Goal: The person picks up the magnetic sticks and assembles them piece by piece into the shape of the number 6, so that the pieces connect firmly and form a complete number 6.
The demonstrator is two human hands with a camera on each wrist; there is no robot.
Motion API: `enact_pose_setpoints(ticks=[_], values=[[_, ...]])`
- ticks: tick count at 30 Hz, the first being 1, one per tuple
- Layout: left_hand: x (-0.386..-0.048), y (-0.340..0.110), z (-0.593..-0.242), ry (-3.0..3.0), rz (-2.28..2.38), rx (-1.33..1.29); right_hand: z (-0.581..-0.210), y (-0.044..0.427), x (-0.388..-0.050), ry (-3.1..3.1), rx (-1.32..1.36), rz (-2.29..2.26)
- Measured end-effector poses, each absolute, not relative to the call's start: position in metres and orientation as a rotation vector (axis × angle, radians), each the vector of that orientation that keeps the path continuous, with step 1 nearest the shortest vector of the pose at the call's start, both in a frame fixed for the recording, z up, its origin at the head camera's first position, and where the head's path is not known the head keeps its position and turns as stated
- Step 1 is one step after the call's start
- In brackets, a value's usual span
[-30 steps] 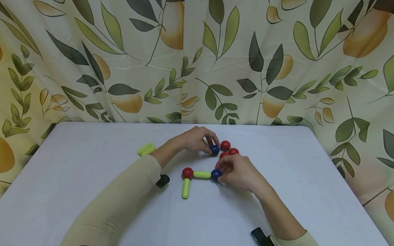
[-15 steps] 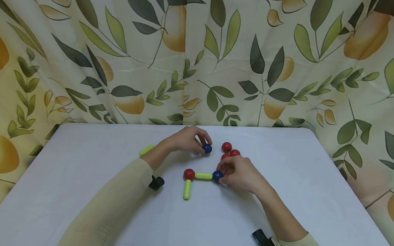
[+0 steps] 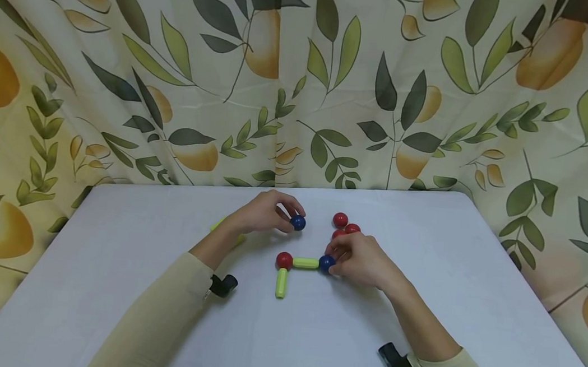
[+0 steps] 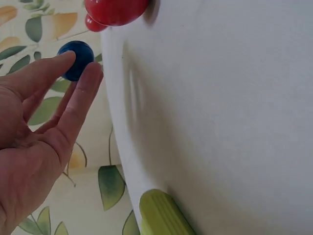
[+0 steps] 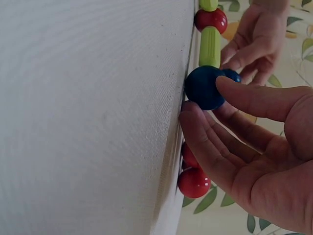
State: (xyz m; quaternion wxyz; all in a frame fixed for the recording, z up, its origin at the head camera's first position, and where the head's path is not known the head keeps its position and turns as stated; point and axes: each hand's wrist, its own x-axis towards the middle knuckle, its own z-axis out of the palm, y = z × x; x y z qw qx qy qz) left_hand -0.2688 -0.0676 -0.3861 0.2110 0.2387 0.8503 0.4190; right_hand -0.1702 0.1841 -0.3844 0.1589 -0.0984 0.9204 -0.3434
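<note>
Basically, joined in an L between the white table (image 3: 412, 227)'s side edges: ribbed lime-green rod (image 3: 281, 284), glossy red ball (image 3: 284, 260), second lime-green rod (image 3: 306, 263), glossy dark-blue ball (image 3: 326, 263), the last pinched by the right hand (image 3: 362, 260). Unattached, farther: partly hidden loose green rods (image 3: 217, 224), another blue ball (image 3: 298, 223) pinched in left hand (image 3: 267, 212), three red balls (image 3: 340, 219) toward far edge.

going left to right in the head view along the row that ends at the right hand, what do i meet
Red ball → yellow-green stick lying crosswise → blue ball → right hand, which pinches that ball.
</note>
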Motion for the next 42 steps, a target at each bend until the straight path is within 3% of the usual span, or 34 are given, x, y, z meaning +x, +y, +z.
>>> enact_pose_setpoints(ticks=[18,33,42], values=[[-0.206,-0.117,-0.382,2.434,1.202,0.571,-0.387,0.179,-0.171,2.636,-0.311,-0.991],[-0.175,-0.119,-0.382,2.275,1.178,0.772,-0.384,0.183,-0.169,2.635,-0.276,-0.99],[-0.159,-0.124,-0.394,2.2,1.205,0.73,-0.385,0.185,-0.169,2.627,-0.276,-0.999]])
